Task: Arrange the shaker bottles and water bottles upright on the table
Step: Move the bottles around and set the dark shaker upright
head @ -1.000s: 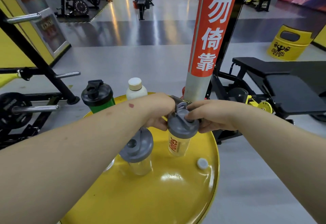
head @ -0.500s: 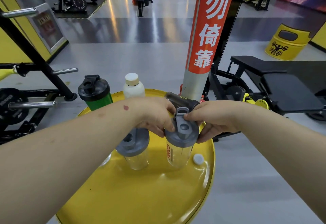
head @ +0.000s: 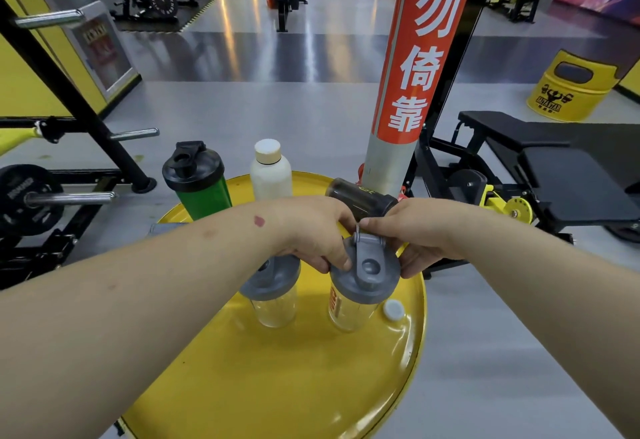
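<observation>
On the round yellow table (head: 277, 386) a clear shaker bottle with a grey lid and orange print (head: 360, 286) stands upright. My left hand (head: 311, 231) and my right hand (head: 415, 234) both grip its lid from either side. A second clear shaker with a grey lid (head: 273, 296) stands upright just left of it, partly under my left wrist. A green shaker with a black lid (head: 197, 179) and a white water bottle (head: 270, 172) stand upright at the far edge. A dark shaker (head: 360, 196) lies on its side behind my hands.
A small white cap (head: 393, 310) lies on the table right of the held shaker. An orange-and-grey padded post (head: 412, 68) rises just behind the table. A black bench (head: 554, 168) stands to the right, a weight rack (head: 52, 193) to the left.
The held shaker has come down and stands on the table, nearer to me. Both hands have stayed on its lid; its flip cap now shows between my fingers.
</observation>
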`<action>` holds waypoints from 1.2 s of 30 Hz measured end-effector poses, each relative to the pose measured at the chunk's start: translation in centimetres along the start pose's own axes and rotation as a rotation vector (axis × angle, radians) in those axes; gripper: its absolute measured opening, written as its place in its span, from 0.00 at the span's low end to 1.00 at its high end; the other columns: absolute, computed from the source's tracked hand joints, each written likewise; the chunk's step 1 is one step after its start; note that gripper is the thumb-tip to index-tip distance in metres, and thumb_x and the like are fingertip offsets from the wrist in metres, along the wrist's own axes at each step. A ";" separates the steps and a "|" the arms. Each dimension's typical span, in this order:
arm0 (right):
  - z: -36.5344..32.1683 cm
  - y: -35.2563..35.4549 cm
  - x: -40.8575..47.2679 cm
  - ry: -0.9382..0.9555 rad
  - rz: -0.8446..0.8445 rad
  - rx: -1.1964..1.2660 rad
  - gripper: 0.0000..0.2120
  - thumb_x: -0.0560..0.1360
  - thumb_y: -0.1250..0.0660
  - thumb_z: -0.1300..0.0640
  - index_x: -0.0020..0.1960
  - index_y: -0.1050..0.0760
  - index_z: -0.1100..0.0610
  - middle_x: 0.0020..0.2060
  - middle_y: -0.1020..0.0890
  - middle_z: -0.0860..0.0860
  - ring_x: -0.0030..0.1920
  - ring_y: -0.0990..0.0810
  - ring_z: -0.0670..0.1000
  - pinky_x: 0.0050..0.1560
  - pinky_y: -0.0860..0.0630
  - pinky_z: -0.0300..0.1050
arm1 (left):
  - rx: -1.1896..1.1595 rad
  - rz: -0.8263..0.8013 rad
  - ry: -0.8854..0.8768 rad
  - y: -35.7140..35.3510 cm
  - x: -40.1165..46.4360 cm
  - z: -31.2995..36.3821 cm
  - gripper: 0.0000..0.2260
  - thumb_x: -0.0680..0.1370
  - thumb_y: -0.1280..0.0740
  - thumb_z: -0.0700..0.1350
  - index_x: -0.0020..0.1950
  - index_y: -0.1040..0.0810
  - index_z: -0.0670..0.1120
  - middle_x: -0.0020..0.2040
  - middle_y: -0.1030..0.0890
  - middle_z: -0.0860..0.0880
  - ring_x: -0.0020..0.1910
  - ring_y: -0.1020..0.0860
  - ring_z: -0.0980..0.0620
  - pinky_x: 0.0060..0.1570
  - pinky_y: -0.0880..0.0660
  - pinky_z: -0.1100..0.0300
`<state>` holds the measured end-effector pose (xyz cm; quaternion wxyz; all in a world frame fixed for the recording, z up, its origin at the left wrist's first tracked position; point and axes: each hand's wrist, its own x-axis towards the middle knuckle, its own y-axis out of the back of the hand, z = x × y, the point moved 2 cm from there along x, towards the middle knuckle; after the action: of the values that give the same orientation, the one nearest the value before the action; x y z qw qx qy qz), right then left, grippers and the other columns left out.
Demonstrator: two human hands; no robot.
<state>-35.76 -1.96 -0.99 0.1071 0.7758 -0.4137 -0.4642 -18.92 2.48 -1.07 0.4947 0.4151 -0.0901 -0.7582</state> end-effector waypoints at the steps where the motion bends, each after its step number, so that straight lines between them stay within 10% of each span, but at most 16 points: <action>1: 0.1 -0.3 0.2 -0.014 0.010 0.017 0.24 0.80 0.31 0.41 0.61 0.20 0.61 0.48 0.13 0.58 0.39 0.10 0.59 0.44 0.11 0.54 | 0.019 0.007 0.003 -0.1 0.1 -0.1 0.30 0.72 0.22 0.40 0.72 0.26 0.50 0.55 0.15 0.46 0.45 0.12 0.49 0.48 0.14 0.52; 11: -0.1 -0.4 1.0 -0.041 -0.021 0.016 0.20 0.83 0.35 0.44 0.64 0.21 0.59 0.52 0.15 0.57 0.45 0.11 0.61 0.42 0.11 0.54 | 0.112 0.011 0.006 0.4 0.2 -0.1 0.32 0.72 0.23 0.43 0.74 0.29 0.53 0.56 0.15 0.49 0.44 0.13 0.53 0.48 0.15 0.55; 19: -1.5 0.5 2.1 0.040 0.158 0.158 0.19 0.83 0.37 0.45 0.60 0.18 0.59 0.45 0.14 0.57 0.42 0.17 0.56 0.60 0.15 0.57 | -0.135 -0.029 -0.078 3.2 2.0 0.0 0.17 0.80 0.37 0.29 0.64 0.23 0.46 0.56 0.23 0.40 0.51 0.24 0.45 0.40 0.23 0.66; 22: -1.7 1.5 2.5 0.038 0.244 0.276 0.17 0.83 0.36 0.46 0.59 0.19 0.59 0.51 0.12 0.60 0.46 0.13 0.57 0.57 0.14 0.54 | -0.276 -0.095 -0.051 3.9 3.1 0.1 0.18 0.81 0.40 0.27 0.52 0.24 0.51 0.51 0.25 0.41 0.54 0.26 0.45 0.43 0.23 0.61; 26: -1.2 3.4 4.2 -0.002 0.303 0.405 0.19 0.84 0.37 0.46 0.65 0.22 0.60 0.45 0.15 0.56 0.59 0.14 0.61 0.58 0.15 0.52 | -0.369 -0.013 0.056 5.0 5.8 0.7 0.13 0.81 0.38 0.33 0.59 0.23 0.50 0.63 0.23 0.42 0.54 0.17 0.47 0.39 0.18 0.59; 32: 0.7 5.8 11.0 -0.016 0.360 0.334 0.18 0.84 0.37 0.48 0.68 0.24 0.57 0.54 0.15 0.59 0.53 0.14 0.56 0.53 0.15 0.49 | -0.380 0.037 0.168 4.8 11.5 1.9 0.18 0.80 0.41 0.32 0.64 0.22 0.49 0.64 0.23 0.41 0.47 0.25 0.45 0.26 0.24 0.66; 36: 2.5 6.7 14.7 0.084 0.331 0.093 0.19 0.84 0.39 0.49 0.70 0.23 0.56 0.59 0.17 0.56 0.51 0.19 0.53 0.36 0.28 0.39 | -0.319 0.117 0.229 3.7 14.9 2.4 0.23 0.79 0.44 0.31 0.67 0.24 0.52 0.63 0.27 0.43 0.50 0.25 0.45 0.42 0.23 0.58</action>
<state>-38.09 -16.60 -7.90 0.1633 0.7199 -0.5521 -0.3876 -20.65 -12.33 -5.56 0.6043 0.4089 0.0641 -0.6808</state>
